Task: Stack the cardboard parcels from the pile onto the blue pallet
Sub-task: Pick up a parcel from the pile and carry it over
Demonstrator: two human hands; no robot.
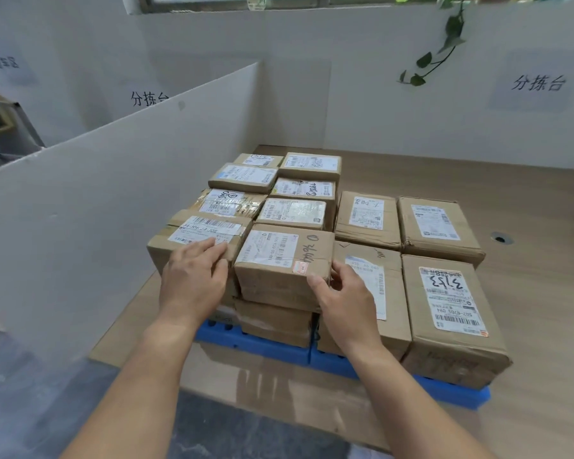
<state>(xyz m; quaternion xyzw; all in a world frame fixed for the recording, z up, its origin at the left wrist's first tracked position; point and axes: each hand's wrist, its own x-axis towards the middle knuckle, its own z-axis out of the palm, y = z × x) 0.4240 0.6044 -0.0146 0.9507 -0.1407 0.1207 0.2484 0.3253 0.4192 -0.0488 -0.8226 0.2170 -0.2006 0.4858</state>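
Our two bare forearms reach in from the bottom edge toward a stack of cardboard parcels on the blue pallet [265,347], which lies on a wooden table [544,293]. At far left a white partition board [96,200] runs slantwise along the table's edge. Near it, our left hand [193,279] lies flat, fingers straight, on top of the near-left parcel [209,226], with its fingertips at a barcode label. Just beside that box is the front parcel [279,256]. It sits on a lower parcel [272,323] at the pallet's near edge and bears a white label and black handwriting. Our right hand [345,296] grips the front parcel's near right corner, the thumb pressing the front face while the fingers curl round the right side. Behind these two boxes, more labelled parcels stand in two rows running back toward the wall. To the right the stack is a layer lower. Four larger boxes lie there in a square, and the nearest of them, the numbered parcel [451,313], is marked with big black numerals. On the white wall behind, a paper sign [537,82] carries Chinese characters, and a green vine [444,44] hangs to its left.
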